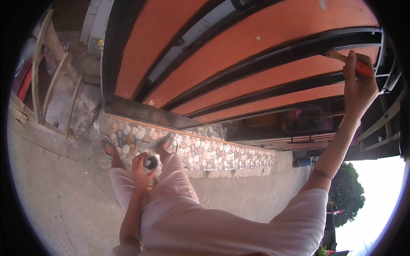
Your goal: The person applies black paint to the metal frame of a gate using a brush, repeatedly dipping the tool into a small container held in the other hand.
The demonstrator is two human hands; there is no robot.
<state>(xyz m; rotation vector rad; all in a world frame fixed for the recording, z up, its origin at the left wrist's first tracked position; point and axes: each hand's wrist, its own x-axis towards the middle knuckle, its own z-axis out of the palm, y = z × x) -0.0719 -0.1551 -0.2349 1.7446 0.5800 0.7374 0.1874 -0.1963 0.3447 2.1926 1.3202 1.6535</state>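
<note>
My right hand [359,87] is raised at the upper right, closed around the red-orange handle of a paintbrush [337,55]. The brush's bristle end meets a black bar [294,50] that runs across an orange panel [239,55]. Low in front of my body, my left hand [141,173] grips a small round can [150,162] whose open top shows a dark inside. What exactly fills the can is too dark to tell. More black bars cross the orange panel, and a grey strip shows on the upper one.
A pebbled strip [200,149] lies at the foot of the panel, under my sandalled feet. Grey concrete [64,183] spreads behind it. At the far left stands a wooden frame [49,77]. A dark blue barrel [302,162] and a tree [347,194] are farther off to the right.
</note>
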